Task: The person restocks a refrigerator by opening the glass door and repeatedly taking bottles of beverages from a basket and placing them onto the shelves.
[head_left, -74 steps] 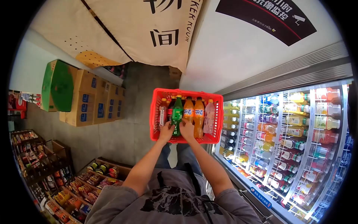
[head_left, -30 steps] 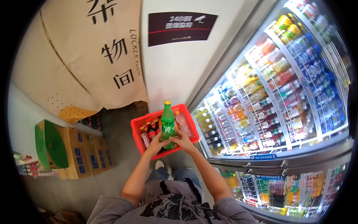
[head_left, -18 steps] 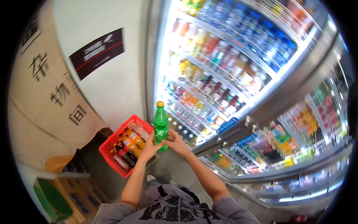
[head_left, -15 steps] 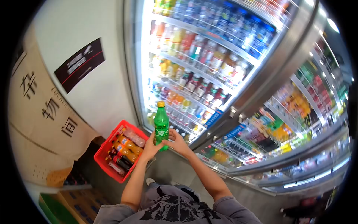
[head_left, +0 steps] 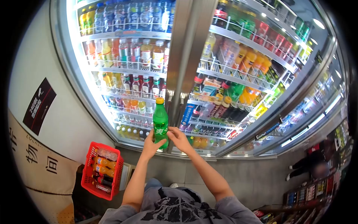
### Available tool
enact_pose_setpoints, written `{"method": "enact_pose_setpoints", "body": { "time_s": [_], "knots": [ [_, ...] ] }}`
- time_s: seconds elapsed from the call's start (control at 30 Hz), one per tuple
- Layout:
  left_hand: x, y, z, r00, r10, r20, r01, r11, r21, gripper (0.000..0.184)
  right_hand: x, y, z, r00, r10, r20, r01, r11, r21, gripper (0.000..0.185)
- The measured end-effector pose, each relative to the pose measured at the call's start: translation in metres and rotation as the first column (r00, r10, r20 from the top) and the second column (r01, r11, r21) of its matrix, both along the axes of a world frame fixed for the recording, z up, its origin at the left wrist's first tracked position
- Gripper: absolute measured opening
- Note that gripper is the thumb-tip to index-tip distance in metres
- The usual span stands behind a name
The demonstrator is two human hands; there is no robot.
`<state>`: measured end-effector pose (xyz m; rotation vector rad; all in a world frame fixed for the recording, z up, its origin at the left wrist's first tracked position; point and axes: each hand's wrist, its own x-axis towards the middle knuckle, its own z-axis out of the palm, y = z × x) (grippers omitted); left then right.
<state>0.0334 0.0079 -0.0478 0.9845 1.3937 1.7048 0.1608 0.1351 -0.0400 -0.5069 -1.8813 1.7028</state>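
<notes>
A green plastic soda bottle [head_left: 160, 120] with a yellow cap stands nearly upright in front of my chest. My left hand [head_left: 151, 146] wraps its lower left side, the thumb lying across the front. On the other side, my right hand [head_left: 179, 139] grips the bottle near its label with bent fingers. Beyond the bottle is a tall glass-door drinks fridge [head_left: 182, 56], its shelves lined with many bottles. Down to the left, a red basket [head_left: 120, 170] holds several bottles, orange and dark ones among them.
A white wall with a dark sign [head_left: 39, 106] and a beige curtain [head_left: 37, 164] are at the left. More fridges run along the right. A person [head_left: 317, 166] is on the grey floor at far right, near low shelves [head_left: 313, 188] of goods.
My view has swung to the right, so the fridge doors now face me and the basket sits further left. Both hands still hold the green bottle.
</notes>
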Motion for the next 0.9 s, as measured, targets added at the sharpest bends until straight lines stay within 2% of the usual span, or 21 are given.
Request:
{"method": "enact_pose_setpoints", "body": {
  "time_s": [0.03, 0.07, 0.17, 0.27, 0.3, 0.33, 0.4, 0.47, 0.53, 0.57, 0.67, 0.8, 0.87, 0.9],
  "knots": [
    [0.003, 0.005, 0.002, 1.0, 0.009, -0.009, -0.009, 1.0, 0.006, 0.065, 0.008, 0.008, 0.006, 0.996, -0.085, 0.032, 0.077, 0.977, 0.2, 0.035],
    [0.004, 0.012, 0.005, 1.0, 0.021, -0.018, -0.02, 1.0, 0.016, 0.068, 0.01, 0.014, 0.013, 0.995, -0.1, 0.024, 0.093, 0.974, 0.208, 0.035],
    [0.004, 0.025, 0.018, 0.999, -0.024, -0.026, 0.024, 1.0, 0.016, 0.073, 0.004, 0.035, 0.027, 0.906, -0.385, -0.175, 0.41, 0.901, 0.139, 0.036],
    [-0.003, 0.033, 0.023, 0.998, -0.061, -0.018, 0.061, 0.998, 0.014, 0.076, -0.009, 0.055, 0.041, 0.856, -0.5, -0.133, 0.517, 0.842, 0.157, 0.038],
    [-0.006, 0.034, 0.023, 0.997, -0.065, -0.048, 0.067, 0.997, 0.036, 0.076, -0.014, 0.055, 0.049, 0.836, -0.541, -0.095, 0.547, 0.802, 0.242, 0.043],
    [-0.008, 0.034, 0.023, 0.995, -0.069, -0.075, 0.074, 0.996, 0.057, 0.077, -0.02, 0.058, 0.052, 0.83, -0.549, -0.098, 0.555, 0.796, 0.242, 0.043],
    [-0.014, 0.03, 0.024, 0.993, -0.097, -0.06, 0.099, 0.995, 0.03, 0.079, -0.033, 0.064, 0.055, 0.903, -0.428, 0.023, 0.423, 0.898, 0.12, 0.05],
    [-0.021, 0.025, 0.031, 0.991, -0.113, -0.078, 0.114, 0.993, 0.012, 0.081, -0.049, 0.073, 0.05, 0.875, -0.481, -0.049, 0.483, 0.865, 0.135, 0.056],
    [-0.031, 0.019, 0.036, 0.987, -0.128, -0.098, 0.13, 0.992, 0.007, 0.081, -0.066, 0.089, 0.035, 0.901, -0.434, -0.017, 0.423, 0.886, -0.19, 0.056],
    [-0.036, 0.015, 0.037, 0.982, -0.146, -0.118, 0.146, 0.989, -0.005, 0.081, -0.072, 0.091, 0.03, 0.91, -0.413, -0.034, 0.374, 0.855, -0.358, 0.055],
    [-0.054, 0.01, 0.03, 0.978, -0.147, -0.151, 0.149, 0.989, 0.0, 0.08, -0.077, 0.084, 0.036, 0.857, -0.515, 0.022, 0.499, 0.819, -0.284, 0.052],
    [-0.064, 0.002, 0.031, 0.983, -0.154, -0.097, 0.157, 0.987, 0.022, 0.077, -0.079, 0.079, 0.043, 0.819, -0.573, 0.003, 0.557, 0.794, -0.244, 0.049],
    [-0.067, -0.003, 0.034, 0.98, -0.186, -0.078, 0.187, 0.982, 0.013, 0.077, -0.081, 0.077, 0.043, 0.816, -0.579, 0.012, 0.556, 0.777, -0.295, 0.048],
    [-0.069, -0.005, 0.034, 0.978, -0.199, -0.064, 0.199, 0.98, 0.006, 0.078, -0.083, 0.075, 0.044, 0.788, -0.615, 0.018, 0.6, 0.761, -0.246, 0.049]
  ]
}}
